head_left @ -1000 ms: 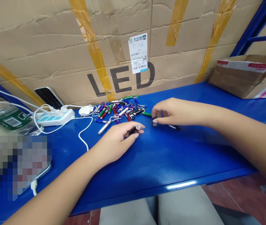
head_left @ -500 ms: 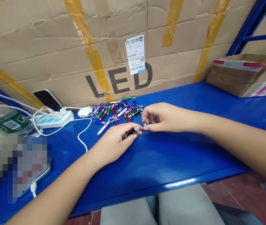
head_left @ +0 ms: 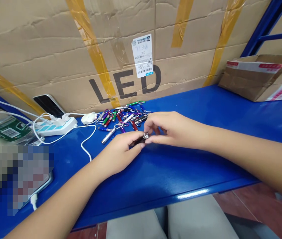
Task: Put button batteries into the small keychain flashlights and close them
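Observation:
My left hand (head_left: 121,151) rests on the blue table (head_left: 171,169), fingers closed round a small dark keychain flashlight (head_left: 139,140). My right hand (head_left: 171,127) meets it from the right, thumb and fingers pinching a small silver piece (head_left: 145,135) at the flashlight's tip. Just behind both hands lies a pile of small keychain flashlights (head_left: 123,117) in red, green, purple, blue and silver. A silver one (head_left: 108,136) lies apart, left of my left hand.
A large cardboard box marked LED (head_left: 56,56) stands along the back. At the left are a white power strip (head_left: 53,126) with cables, a phone (head_left: 48,105), a plastic bottle (head_left: 4,127) and a blurred item. A smaller carton (head_left: 260,78) sits back right.
My right hand moved left from the table surface to the flashlight's tip, carrying a small silver piece. My left hand stayed in place holding the flashlight.

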The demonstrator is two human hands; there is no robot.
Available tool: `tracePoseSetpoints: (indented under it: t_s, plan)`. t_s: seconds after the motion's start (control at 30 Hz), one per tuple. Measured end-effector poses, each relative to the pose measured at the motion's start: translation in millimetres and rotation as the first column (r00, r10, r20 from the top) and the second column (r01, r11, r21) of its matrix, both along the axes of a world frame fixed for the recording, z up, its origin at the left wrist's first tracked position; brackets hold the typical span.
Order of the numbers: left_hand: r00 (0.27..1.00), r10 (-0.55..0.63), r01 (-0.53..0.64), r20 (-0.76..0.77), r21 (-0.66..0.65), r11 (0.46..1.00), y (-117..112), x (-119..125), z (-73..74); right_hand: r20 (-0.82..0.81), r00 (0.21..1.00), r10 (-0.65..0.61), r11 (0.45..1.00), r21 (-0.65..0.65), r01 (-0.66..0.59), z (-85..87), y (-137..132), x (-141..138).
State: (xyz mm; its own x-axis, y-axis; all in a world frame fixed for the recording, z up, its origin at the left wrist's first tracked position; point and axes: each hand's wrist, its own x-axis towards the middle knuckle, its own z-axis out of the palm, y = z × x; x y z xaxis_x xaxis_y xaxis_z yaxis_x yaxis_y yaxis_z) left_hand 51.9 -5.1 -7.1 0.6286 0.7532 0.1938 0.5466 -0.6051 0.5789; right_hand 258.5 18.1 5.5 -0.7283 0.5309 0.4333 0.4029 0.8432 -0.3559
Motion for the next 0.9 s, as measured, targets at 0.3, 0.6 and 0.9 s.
tracePoseSetpoints:
  t_s: [0.3, 0.6, 0.9]
  plan:
    - [1.0, 0.005, -0.005, -0.019, -0.02, 1.0, -1.8, 0.4, 1.4, 0.119, 0.992, -0.05, 0.998, -0.037, 0.055, 1.6, -2.2, 0.4]
    - [0.999, 0.014, -0.012, 0.03, -0.089, 0.996, 0.9, -0.9, -2.7, 0.087, 0.996, 0.024, 1.0, 0.013, -0.026, -2.2, -0.1, -0.6]
    - [0.998, -0.016, 0.026, 0.053, -0.196, 0.98, 0.2, -1.2, -0.4, 0.031, 0.999, 0.008, 1.0, 0.018, -0.008, 1.8, -0.5, 1.9]
